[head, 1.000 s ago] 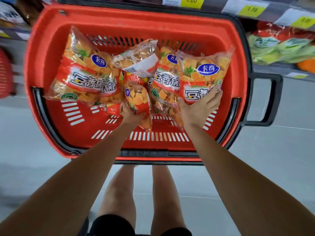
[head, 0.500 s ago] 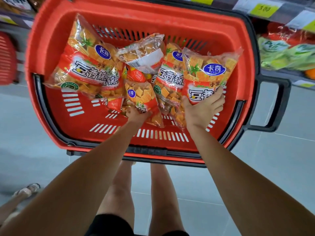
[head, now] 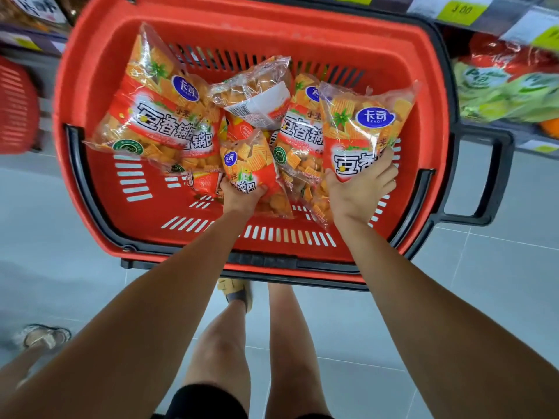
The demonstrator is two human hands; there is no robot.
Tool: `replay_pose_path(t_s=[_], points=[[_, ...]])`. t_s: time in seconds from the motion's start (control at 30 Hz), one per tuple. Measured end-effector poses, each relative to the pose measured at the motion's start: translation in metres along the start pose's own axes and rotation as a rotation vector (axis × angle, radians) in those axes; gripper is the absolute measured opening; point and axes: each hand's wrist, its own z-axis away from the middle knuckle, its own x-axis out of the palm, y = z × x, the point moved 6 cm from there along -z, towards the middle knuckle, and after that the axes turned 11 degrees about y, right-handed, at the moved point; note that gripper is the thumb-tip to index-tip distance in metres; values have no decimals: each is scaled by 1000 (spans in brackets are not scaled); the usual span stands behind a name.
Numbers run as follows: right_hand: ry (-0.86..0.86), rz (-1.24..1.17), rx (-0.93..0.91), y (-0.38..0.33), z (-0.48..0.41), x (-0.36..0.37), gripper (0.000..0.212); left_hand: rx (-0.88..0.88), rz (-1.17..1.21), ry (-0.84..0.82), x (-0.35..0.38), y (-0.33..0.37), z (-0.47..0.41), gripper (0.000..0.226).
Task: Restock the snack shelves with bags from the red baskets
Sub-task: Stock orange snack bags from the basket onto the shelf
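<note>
Bags, two in hand, both inside the red basket (head: 429, 116). The right-side bag (head: 363, 122) leaned against the basket's right wall with its printed face up. The middle bag (head: 246, 160) lay low in the pile, partly on its neighbours.

Right hand (head: 360, 192) gripped the right-side bag at its lower end, fingers curled over the front and thumb on the left edge. Left hand (head: 242, 196) was closed round the bottom of the middle bag from below.

Step judged: lifting one bag per hand out for shelving.

- Holds sat over the filled lower part, not the seam. Contents looked like brittle crisps, so a light squeeze seemed wise.
- The centre bag (head: 298, 140) overlapped both held bags. A straight upward lift, not a drag, should keep it from being pulled along.
- The upturned bag (head: 254, 95) rested above the middle bag and might slide as that one left.
- The large left bag (head: 151, 116) lay apart from both hands.

Beyond the basket, a shelf of green packets (head: 508, 92) stood to the right under a yellow price tag (head: 459, 9). A second red basket (head: 15, 104) sat at the left edge. Which shelf these bags belonged on could not be told.
</note>
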Motion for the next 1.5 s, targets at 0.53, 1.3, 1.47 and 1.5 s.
replay_pose_path(t_s=[0.53,1.3,1.47,1.5], points=[[-146,-79,68,-29,89,-87,99,389,-162,78,-91,48,109,90],[344,-401,-111,-191,106,-493,99,1133,-2,107,-290,297,448,93],[434,-459,-148,-222,93,-560,99,1314,-76,166,-309,342,511,91],[458,-479,-163,-229,90,-572,99,1330,-72,189,-313,351,521,88]])
